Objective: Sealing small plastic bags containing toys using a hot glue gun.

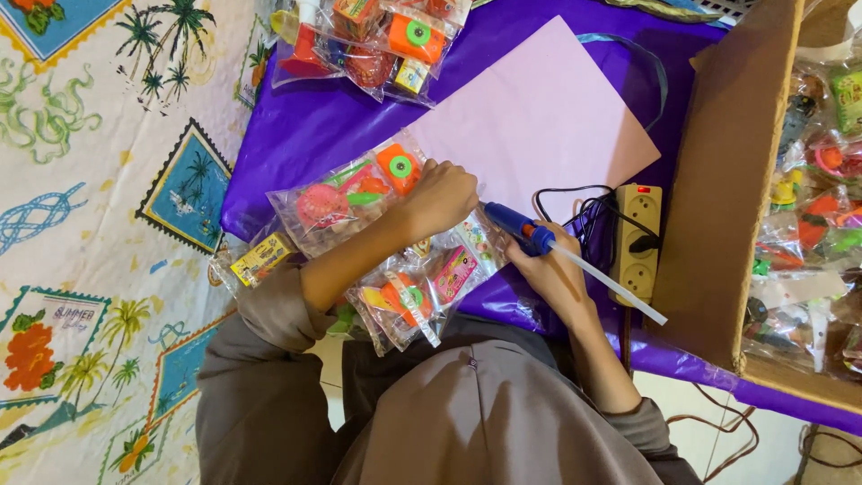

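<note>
My left hand presses down on a clear plastic bag of small bright toys at the edge of a pink paper sheet. My right hand grips a blue glue gun, a white glue stick poking out of its back end. The gun's nozzle points toward the spot under my left hand. More toy bags lie beneath my forearms on a purple cloth.
A cream power strip with a black cable sits right of the glue gun. At the right stands a cardboard box full of packed toys. More toy bags lie at the top. A patterned sheet covers the left.
</note>
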